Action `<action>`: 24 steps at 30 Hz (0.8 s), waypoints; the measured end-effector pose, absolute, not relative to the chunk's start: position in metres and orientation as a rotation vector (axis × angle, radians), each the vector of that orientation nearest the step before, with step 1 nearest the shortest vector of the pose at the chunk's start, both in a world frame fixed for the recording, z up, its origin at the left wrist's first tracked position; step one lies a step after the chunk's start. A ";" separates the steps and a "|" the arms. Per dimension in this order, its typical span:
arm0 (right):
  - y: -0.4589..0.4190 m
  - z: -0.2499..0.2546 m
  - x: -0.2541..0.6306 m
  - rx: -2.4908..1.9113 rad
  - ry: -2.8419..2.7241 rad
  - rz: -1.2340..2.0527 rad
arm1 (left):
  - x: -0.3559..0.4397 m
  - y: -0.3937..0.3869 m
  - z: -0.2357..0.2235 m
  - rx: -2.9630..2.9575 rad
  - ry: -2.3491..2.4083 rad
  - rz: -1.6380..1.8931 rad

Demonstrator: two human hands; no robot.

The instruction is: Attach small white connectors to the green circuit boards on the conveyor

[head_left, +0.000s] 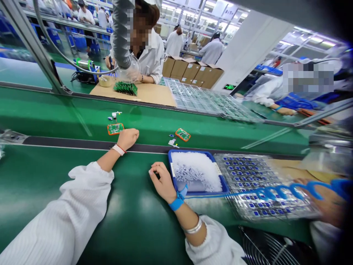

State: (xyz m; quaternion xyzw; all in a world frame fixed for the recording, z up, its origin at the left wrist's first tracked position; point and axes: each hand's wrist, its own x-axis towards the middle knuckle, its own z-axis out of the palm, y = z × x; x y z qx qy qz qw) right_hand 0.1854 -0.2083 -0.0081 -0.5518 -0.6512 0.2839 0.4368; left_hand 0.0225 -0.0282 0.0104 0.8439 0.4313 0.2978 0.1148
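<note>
My left hand point(128, 138) reaches over the green belt strip, its fingers curled closed; whatever may be inside them is hidden. Just left of it lies a green circuit board in an orange frame point(115, 129), with a small white part point(114, 115) behind. My right hand point(163, 181) is beside a blue tray point(170, 165) of small white pieces point(195, 167). Its thumb and forefinger curl together, and I cannot make out anything between them. A blue strap point(176, 203) with a coiled cord circles that wrist. Farther right on the belt are another orange-framed board point(182, 134) and a white part point(173, 142).
A clear plastic tray of small blue parts point(248, 173) lies right of the blue tray, the blue coiled cord point(275, 192) crossing it. Another person's hand point(325, 200) is at the far right. Across the belt, a co-worker point(151, 55) sits behind stacked green boards point(125, 88).
</note>
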 end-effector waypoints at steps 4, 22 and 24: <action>-0.208 -0.008 0.185 -1.372 -1.620 0.699 | 0.018 -0.028 0.013 2.428 1.371 0.899; -0.207 -0.006 0.182 -1.329 -1.653 0.706 | 0.141 -0.030 0.005 2.593 1.262 0.422; -0.207 -0.007 0.183 -1.330 -1.657 0.710 | 0.148 -0.026 0.006 2.592 1.333 0.378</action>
